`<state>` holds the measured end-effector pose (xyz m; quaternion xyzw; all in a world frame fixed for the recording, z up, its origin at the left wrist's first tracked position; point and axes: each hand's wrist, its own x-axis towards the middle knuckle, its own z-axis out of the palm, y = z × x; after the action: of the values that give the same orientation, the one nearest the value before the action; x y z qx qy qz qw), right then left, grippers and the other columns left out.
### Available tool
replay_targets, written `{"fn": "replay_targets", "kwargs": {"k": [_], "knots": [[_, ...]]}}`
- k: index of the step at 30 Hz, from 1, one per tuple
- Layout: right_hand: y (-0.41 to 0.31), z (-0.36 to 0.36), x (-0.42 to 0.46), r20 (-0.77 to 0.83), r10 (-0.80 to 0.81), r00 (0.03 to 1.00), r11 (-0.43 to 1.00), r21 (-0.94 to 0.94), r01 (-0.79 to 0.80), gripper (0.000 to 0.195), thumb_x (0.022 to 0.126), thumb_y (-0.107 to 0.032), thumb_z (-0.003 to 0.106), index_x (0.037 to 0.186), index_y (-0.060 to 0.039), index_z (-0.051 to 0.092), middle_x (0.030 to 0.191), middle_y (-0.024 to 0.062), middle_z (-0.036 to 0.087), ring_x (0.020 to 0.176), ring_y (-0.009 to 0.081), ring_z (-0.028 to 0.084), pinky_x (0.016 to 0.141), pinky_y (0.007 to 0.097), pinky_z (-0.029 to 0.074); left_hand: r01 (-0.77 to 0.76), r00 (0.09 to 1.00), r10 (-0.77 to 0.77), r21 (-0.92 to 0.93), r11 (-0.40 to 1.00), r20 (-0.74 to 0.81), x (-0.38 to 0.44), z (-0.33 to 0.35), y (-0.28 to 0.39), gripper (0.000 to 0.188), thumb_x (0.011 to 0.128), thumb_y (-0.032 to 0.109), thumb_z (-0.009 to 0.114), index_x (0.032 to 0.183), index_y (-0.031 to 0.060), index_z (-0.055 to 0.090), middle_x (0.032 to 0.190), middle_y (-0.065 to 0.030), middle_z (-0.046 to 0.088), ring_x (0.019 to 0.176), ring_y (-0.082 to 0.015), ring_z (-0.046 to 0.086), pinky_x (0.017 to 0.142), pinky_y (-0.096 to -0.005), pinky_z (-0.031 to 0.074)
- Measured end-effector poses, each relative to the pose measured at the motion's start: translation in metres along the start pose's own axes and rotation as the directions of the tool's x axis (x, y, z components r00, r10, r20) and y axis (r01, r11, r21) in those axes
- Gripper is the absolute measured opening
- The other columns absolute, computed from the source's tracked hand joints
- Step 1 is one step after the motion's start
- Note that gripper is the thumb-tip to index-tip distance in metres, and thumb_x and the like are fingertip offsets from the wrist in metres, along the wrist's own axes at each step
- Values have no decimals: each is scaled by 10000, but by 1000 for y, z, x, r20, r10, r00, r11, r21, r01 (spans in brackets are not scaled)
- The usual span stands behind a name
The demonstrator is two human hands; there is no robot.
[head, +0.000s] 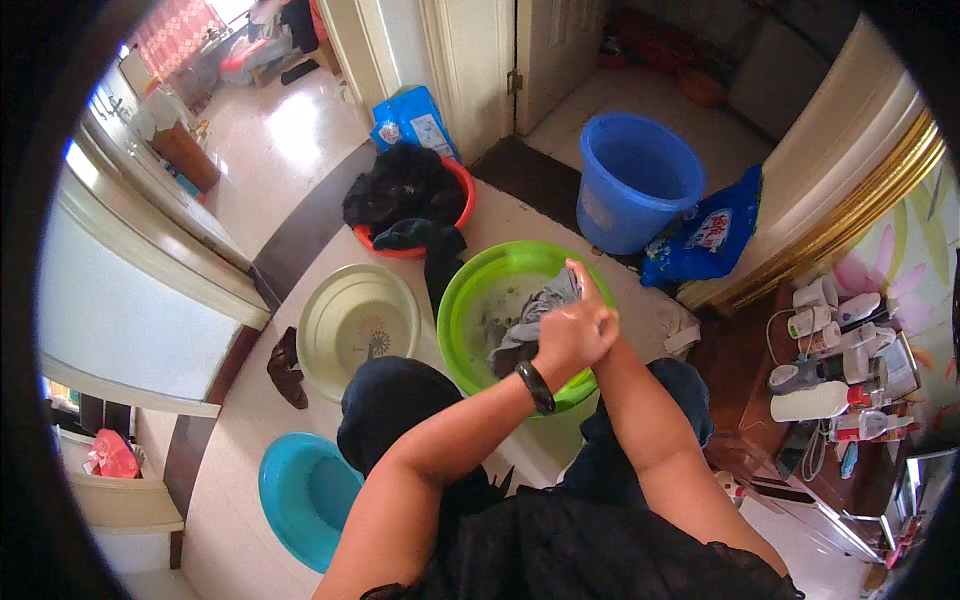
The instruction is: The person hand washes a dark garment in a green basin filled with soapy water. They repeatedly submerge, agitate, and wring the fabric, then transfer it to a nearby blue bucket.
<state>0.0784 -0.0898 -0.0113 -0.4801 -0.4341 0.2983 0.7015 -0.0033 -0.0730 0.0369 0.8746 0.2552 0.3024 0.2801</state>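
Note:
A wet grey cloth (pixel 553 298) is bunched over a bright green plastic basin (pixel 459 341) between my knees. My left hand (pixel 574 337), with a dark bangle (pixel 535 388) at its wrist, is closed in a fist on the cloth. Just beyond it, my right hand (pixel 586 283) grips the same cloth near the basin's right rim, its fingers partly hidden by my left hand. A darker fold of cloth hangs below my left hand into the basin. Cloudy water with dark specks (pixel 491 307) shows to the left.
A cream basin (pixel 319 322) and a turquoise basin (pixel 289 495) stand to the left. Black clothes (pixel 409 184) overflow a red basin (pixel 469 199) ahead. Beyond to the right are a blue bucket (pixel 600 199) and a blue bag (pixel 712 232). Bottles (pixel 810 401) crowd the brown cabinet.

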Motion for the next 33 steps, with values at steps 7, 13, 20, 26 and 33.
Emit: {"fn": "replay_targets", "kwargs": {"k": [7,13,20,26,33], "knots": [[-15,27,2,202,605,770,453,708,-541,354,907,-379,528,1153,-125,538,1140,56,588,983,193,567,884,362,464,371,926,-349,180,911,-144,11,-28,-5,327,910,306,415,798,55,594,787,-184,640,716,-346,631,626,-478,489],[-32,22,-6,-28,335,942,752,610,-250,362,916,-408,493,1111,-113,570,1105,76,598,967,229,588,845,364,477,42,998,-30,-196,980,64,11,-35,1,327,866,334,472,904,23,568,717,-193,620,676,-397,605,602,-471,473],[-12,10,1,93,676,731,481,696,-533,412,928,-427,448,1188,-123,543,1137,83,569,1008,241,561,852,384,478,318,917,-340,-132,939,-207,9,-24,-1,315,883,321,462,838,34,585,805,-230,620,735,-420,597,632,-490,468],[-27,16,4,53,685,727,506,684,-526,437,931,-437,436,1208,-114,533,1155,96,565,1011,251,565,837,396,484,78,987,-40,-252,965,153,5,-24,-10,272,890,282,483,846,27,566,785,-218,609,697,-411,581,614,-472,456],[-30,28,4,53,707,705,505,660,-556,466,934,-448,422,1233,-104,521,1176,112,560,1016,263,570,821,409,492,36,999,-45,-309,950,-23,1,-23,-9,254,900,256,479,848,20,554,760,-218,592,678,-399,570,600,-463,438]]}}
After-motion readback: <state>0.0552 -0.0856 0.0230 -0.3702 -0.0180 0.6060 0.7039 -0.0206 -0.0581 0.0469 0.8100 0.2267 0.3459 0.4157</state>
